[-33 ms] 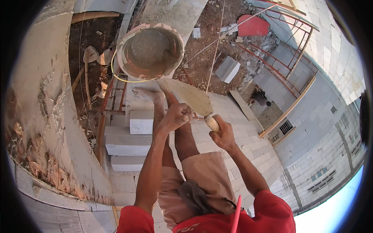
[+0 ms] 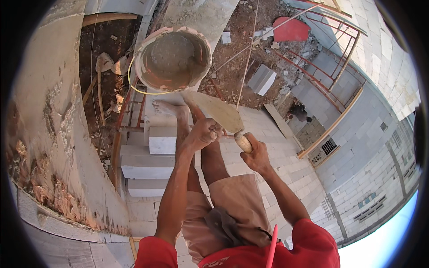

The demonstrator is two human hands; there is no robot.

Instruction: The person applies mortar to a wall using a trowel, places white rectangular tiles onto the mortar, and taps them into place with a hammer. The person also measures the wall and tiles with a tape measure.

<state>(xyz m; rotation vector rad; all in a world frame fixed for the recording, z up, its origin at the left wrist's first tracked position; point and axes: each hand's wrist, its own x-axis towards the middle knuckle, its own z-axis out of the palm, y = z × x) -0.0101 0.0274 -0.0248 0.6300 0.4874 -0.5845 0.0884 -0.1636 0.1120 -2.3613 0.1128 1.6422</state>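
Observation:
My right hand grips the pale handle of a trowel, whose broad, mortar-coated blade slants up and left toward the bucket. My left hand is closed just below the blade's left side; whatever its fingers hold, if anything, is hidden. Above both hands is a round bucket with a yellow handle and grey wet mortar inside. My bare legs and feet are below the bucket, beside a stack of white blocks.
A rough plastered wall runs along the left. Down to the right are red scaffold frames, loose blocks on dirt, a red slab-like object and a small, dark crouched person. Taut strings and poles cross the drop.

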